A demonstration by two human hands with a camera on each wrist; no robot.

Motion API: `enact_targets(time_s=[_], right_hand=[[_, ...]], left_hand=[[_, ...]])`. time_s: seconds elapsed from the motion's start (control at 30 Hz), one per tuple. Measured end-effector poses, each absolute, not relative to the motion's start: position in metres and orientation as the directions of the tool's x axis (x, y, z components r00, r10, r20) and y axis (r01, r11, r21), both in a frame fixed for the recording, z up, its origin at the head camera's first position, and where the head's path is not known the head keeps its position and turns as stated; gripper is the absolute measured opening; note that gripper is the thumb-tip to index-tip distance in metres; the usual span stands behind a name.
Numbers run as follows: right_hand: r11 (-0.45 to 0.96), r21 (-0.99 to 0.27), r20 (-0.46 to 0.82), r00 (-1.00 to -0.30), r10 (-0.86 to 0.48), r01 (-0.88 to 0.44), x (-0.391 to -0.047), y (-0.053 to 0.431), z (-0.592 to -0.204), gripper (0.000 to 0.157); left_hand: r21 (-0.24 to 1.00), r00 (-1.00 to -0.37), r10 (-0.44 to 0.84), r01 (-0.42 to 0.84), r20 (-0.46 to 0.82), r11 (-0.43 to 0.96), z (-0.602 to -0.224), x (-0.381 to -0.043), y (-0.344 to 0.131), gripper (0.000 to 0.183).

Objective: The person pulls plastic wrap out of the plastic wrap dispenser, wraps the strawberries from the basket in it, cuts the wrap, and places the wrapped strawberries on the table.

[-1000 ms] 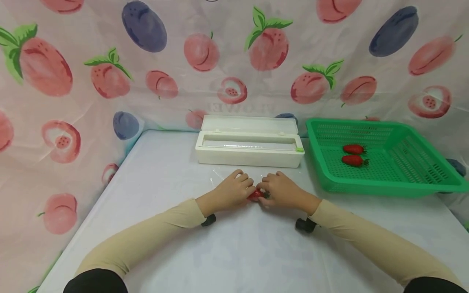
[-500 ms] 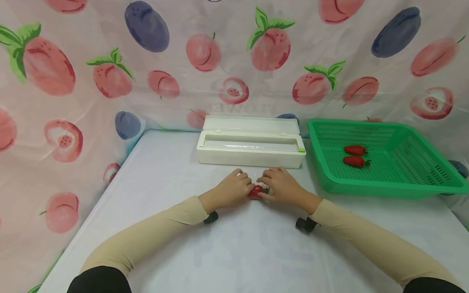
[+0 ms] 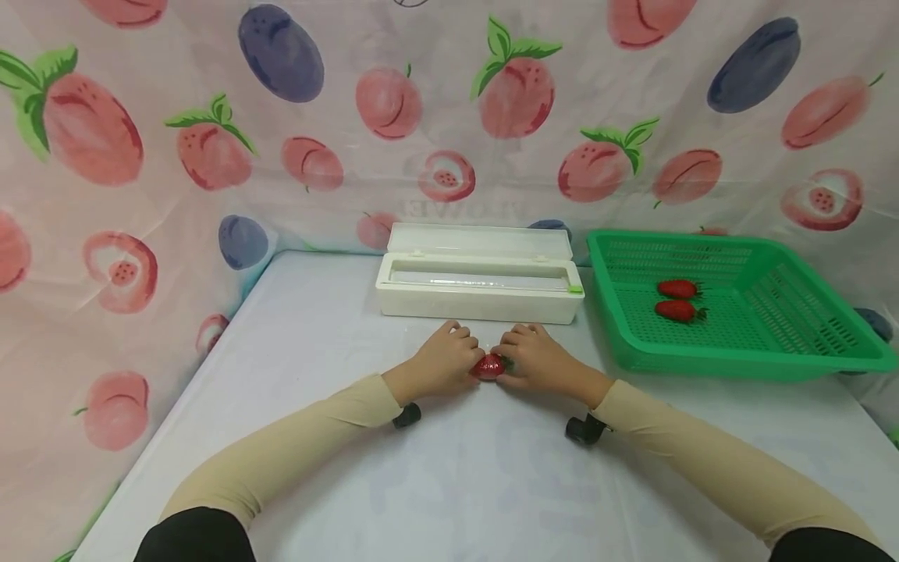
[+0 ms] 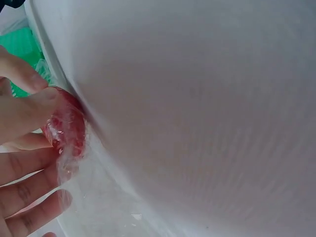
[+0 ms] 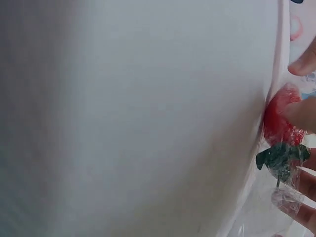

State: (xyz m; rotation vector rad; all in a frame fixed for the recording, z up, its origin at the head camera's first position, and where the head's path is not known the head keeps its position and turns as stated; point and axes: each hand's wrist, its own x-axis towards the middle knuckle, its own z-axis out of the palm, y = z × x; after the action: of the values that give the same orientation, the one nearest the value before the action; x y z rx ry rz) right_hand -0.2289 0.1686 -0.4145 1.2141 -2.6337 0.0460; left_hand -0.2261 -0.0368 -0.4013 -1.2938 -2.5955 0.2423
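A red strawberry (image 3: 489, 367) with green leaves sits on the white table in the head view, between the two hands. Clear plastic film clings around it, crinkled over the leaves (image 5: 282, 157) in the right wrist view. My left hand (image 3: 447, 359) holds the strawberry's left end, thumb on its near side and bent fingers behind. At the leafy end my right hand (image 3: 535, 357) pinches fruit and film, its thumb (image 5: 302, 114) pressed on the red flesh. Loose film (image 4: 66, 170) lies against the left fingers. Part of the strawberry is hidden by the fingertips.
Just beyond the hands stands a white cling film box (image 3: 480, 303) with its lid raised and a roll inside. A green plastic basket (image 3: 744, 363) at the right contains two more strawberries (image 3: 678, 300). Fruit-printed cloth (image 3: 435, 101) hangs behind the table (image 3: 485, 484).
The right fingers opened away from the strawberry, then came back around its leafy end. More of the red fruit shows between the hands. Film spread on the table by the left hand shows less.
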Motion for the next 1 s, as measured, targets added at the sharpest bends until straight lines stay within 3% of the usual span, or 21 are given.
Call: enact_targets(time_s=[0.23, 0.43, 0.8, 1.0], right_hand=[[0.647, 0.056, 0.239, -0.619, -0.748, -0.76, -0.2294, 0.1701, -0.4113, 0.05], [0.636, 0.107, 0.297, -0.586, -0.754, -0.764, -0.2296, 0.168, -0.4105, 0.036], [0.677, -0.09, 0.141, -0.682, -0.717, -0.73, -0.2315, 0.1691, -0.412, 0.027], [0.697, -0.107, 0.145, -0.705, -0.694, -0.709, -0.2311, 0.1688, -0.4088, 0.036]], left_hand=[[-0.236, -0.609, 0.791, 0.761, 0.063, 0.604, -0.4018, -0.2298, -0.0337, 0.04], [-0.226, -0.634, 0.77, 0.742, 0.066, 0.631, -0.4002, -0.229, -0.033, 0.041], [-0.248, -0.615, 0.781, 0.745, 0.103, 0.62, -0.4025, -0.2316, -0.0323, 0.03], [-0.209, -0.63, 0.77, 0.743, 0.099, 0.635, -0.4067, -0.2367, -0.0331, 0.027]])
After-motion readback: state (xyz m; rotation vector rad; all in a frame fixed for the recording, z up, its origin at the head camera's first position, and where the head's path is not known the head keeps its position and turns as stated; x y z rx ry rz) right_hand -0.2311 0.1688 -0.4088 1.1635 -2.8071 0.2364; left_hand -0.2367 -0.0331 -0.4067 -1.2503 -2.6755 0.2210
